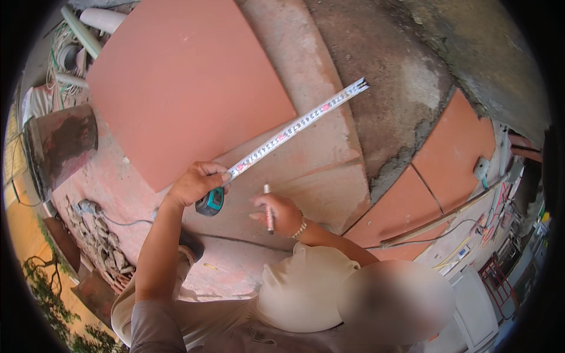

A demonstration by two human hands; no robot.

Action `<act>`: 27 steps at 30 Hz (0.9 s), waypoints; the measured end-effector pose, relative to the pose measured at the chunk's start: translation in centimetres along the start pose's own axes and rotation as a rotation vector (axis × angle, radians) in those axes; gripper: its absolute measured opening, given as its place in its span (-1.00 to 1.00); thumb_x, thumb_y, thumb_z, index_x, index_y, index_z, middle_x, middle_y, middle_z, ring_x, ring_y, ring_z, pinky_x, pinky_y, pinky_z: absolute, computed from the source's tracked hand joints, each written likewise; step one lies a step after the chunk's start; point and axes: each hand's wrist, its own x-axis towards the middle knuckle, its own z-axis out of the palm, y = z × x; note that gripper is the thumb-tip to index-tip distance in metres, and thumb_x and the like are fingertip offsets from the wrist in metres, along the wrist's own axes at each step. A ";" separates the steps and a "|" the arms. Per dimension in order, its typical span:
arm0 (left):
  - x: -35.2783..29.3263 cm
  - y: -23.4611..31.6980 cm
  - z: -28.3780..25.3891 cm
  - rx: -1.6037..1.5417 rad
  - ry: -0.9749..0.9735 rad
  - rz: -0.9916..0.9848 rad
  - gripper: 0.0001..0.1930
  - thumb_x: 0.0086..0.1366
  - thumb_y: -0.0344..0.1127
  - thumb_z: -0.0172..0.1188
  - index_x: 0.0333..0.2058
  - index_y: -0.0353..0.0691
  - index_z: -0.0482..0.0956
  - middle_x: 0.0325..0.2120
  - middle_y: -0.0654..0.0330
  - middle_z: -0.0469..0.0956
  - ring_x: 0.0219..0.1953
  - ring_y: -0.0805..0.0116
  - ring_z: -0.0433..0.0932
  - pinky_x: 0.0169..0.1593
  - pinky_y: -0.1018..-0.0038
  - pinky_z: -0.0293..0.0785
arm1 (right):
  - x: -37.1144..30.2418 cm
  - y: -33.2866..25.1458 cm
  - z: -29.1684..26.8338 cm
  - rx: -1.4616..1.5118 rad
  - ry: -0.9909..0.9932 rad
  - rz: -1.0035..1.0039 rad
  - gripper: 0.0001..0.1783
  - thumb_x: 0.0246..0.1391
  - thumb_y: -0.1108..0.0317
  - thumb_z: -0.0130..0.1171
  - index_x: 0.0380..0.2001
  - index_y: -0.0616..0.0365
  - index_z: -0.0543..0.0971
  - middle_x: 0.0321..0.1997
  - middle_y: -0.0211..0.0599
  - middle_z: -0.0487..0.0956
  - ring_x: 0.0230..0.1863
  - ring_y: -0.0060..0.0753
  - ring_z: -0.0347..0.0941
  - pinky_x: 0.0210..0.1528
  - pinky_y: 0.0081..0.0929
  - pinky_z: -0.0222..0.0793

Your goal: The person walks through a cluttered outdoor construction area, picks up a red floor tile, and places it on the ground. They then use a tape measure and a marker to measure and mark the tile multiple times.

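Note:
My left hand is closed around a tape measure, with the thumb on the blade and the teal-and-black case showing below the fingers. From there the drawn-out white blade slants to the upper right, past the corner of a large terracotta tile. Its hooked end reaches over the rough brown bed. Just right of the case, my right hand grips a slim pale marker held nearly upright. A beaded bracelet circles that wrist.
Laid terracotta tiles border the brown mortar bed on the right, with a rubber-headed tool on them. A mortar-stained bucket, pipes and rubble lie at the left. A dark cable crosses the floor nearby.

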 end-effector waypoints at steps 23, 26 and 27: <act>0.5 -7.4 6.3 0.161 -0.156 -0.214 -0.78 0.30 -0.26 0.32 -0.23 -0.31 0.70 -0.46 0.22 0.68 -0.40 0.53 0.60 -0.25 0.56 0.52 | -5.8 4.1 -29.4 0.111 1.352 0.476 -0.78 0.20 0.35 0.27 -0.20 0.22 0.49 -0.46 -0.34 0.62 -0.53 -0.61 0.53 -0.60 -0.68 0.37; -0.3 -9.4 5.1 0.119 -0.088 -0.181 -0.83 0.29 -0.29 0.30 -0.31 -0.31 0.70 -0.51 0.28 0.64 -0.43 0.60 0.53 -0.30 0.60 0.47 | -5.2 5.6 -32.8 0.125 1.373 0.489 -0.77 0.17 0.39 0.29 -0.17 0.22 0.49 -0.45 -0.32 0.62 -0.53 -0.58 0.54 -0.60 -0.63 0.37; -0.4 -9.9 5.0 0.095 -0.057 -0.178 -0.84 0.29 -0.30 0.29 -0.34 -0.30 0.70 -0.52 0.30 0.63 -0.44 0.62 0.50 -0.32 0.61 0.45 | -4.8 5.9 -33.3 0.114 1.363 0.492 -0.77 0.16 0.40 0.29 -0.17 0.22 0.49 -0.45 -0.31 0.61 -0.54 -0.57 0.53 -0.60 -0.62 0.36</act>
